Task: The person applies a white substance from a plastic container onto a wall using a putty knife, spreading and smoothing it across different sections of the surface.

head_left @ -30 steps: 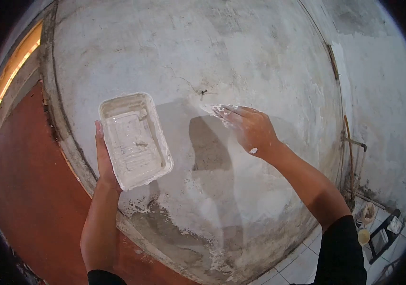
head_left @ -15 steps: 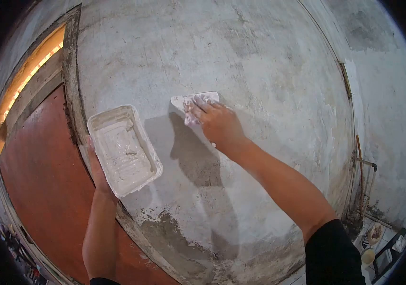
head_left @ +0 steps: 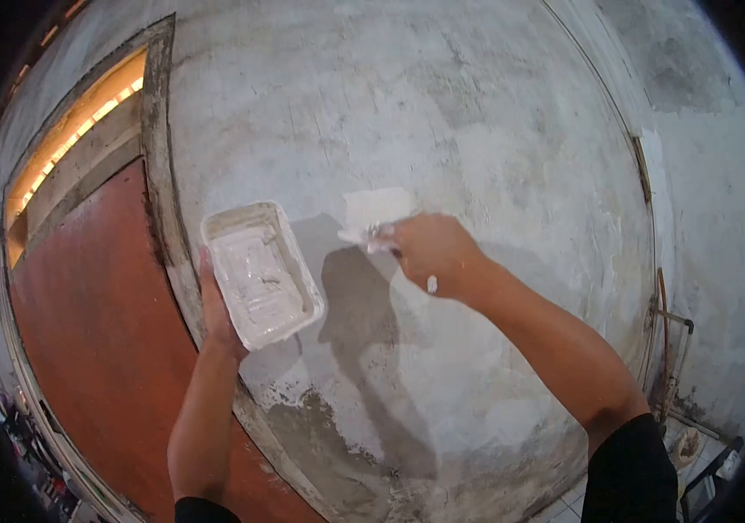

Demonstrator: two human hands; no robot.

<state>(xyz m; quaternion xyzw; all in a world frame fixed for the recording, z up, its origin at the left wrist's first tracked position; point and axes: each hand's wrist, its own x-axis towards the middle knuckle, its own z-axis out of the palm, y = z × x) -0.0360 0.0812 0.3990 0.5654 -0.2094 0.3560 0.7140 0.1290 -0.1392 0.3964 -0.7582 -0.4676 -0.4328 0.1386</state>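
My left hand (head_left: 217, 301) holds a white rectangular tub (head_left: 264, 275) from its left side and underneath, tilted so that the pale paste (head_left: 259, 270) inside shows. My right hand (head_left: 420, 248) is closed round a flat scraper (head_left: 359, 236) smeared with paste, its edge at the grey wall (head_left: 512, 174). Just above the scraper is a fresh whitish patch (head_left: 377, 207) on the wall. A blob of paste sticks to my right wrist.
On the left stands a reddish-brown door (head_left: 94, 331) in a rough wooden frame (head_left: 156, 148), with a lit opening above it. Pipes (head_left: 676, 322) run along the wall at the right. Assorted items (head_left: 28, 444) lie at the lower left.
My right hand and the scraper have moved down and turned, uncovering a smooth whitish patch. The tub appears farther right in the view, as do the door and its frame.
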